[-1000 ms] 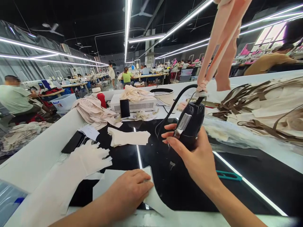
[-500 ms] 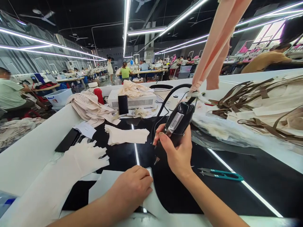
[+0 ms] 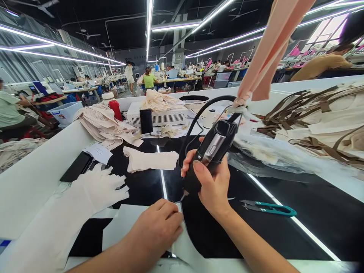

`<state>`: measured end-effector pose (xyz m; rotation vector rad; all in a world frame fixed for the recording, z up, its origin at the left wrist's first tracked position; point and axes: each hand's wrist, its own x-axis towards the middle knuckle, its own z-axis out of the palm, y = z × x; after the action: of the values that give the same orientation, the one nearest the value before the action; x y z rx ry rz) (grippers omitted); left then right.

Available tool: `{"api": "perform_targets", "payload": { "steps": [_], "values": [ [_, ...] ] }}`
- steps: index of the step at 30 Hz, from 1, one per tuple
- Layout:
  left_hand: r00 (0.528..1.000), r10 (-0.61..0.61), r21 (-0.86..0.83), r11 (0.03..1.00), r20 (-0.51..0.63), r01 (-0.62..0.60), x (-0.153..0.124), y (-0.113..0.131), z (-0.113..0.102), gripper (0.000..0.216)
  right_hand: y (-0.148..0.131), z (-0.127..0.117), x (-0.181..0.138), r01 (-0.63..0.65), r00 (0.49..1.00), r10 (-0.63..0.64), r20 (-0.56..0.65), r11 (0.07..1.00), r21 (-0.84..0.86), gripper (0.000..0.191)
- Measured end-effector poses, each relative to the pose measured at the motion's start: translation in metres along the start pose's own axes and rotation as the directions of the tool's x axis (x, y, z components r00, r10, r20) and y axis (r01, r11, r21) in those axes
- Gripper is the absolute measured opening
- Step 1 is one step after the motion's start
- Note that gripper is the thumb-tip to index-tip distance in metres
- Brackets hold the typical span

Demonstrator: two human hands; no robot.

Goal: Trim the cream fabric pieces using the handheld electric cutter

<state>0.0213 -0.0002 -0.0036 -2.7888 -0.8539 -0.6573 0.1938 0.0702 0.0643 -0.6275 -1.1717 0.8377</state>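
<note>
My right hand (image 3: pixel 212 185) is closed around a black corded hand tool (image 3: pixel 212 149), whose thin metal tip points down close to the top edge of a white cut fabric piece (image 3: pixel 125 222) on the black table (image 3: pixel 284 231). My left hand (image 3: pixel 156 231) lies palm down on that piece, fingers curled and pressing it flat. The tool hangs from a peach cloth strip (image 3: pixel 270 45) overhead, and its black cable (image 3: pixel 196 117) loops up to the left.
Teal thread snips (image 3: pixel 270 207) lie right of my wrist. A folded white stack (image 3: pixel 150 160) and fringed white fabric (image 3: pixel 93 187) sit to the left. Brown straps on cream fabric (image 3: pixel 313 113) fill the right. A white box (image 3: pixel 157 115) and people at sewing stations stand behind.
My right hand has brought the tool down and leftward, tilting its tip toward the white piece's edge. My left hand has stayed pressing the fabric.
</note>
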Motion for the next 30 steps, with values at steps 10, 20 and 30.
{"api": "perform_targets", "payload": {
  "steps": [10, 20, 30],
  "values": [
    [0.999, -0.031, -0.029, 0.999, 0.008, 0.031, -0.0003, -0.0005, -0.0017, 0.03, -0.0009, 0.003, -0.0012, 0.021, 1.0, -0.021, 0.012, 0.998, 0.065, 0.033],
    [0.995, -0.07, -0.038, 0.997, -0.077, 0.067, -0.0036, 0.0046, -0.0029, 0.022, -0.0026, 0.0038, -0.0048, 0.051, 0.998, -0.053, 0.023, 0.997, 0.065, 0.029],
    [0.97, 0.039, 0.149, 0.989, -0.238, -0.003, -0.0017, 0.0065, 0.0027, 0.045, -0.0019, 0.0045, -0.0044, 0.062, 0.998, -0.063, 0.022, 0.997, 0.056, 0.034]
  ]
}}
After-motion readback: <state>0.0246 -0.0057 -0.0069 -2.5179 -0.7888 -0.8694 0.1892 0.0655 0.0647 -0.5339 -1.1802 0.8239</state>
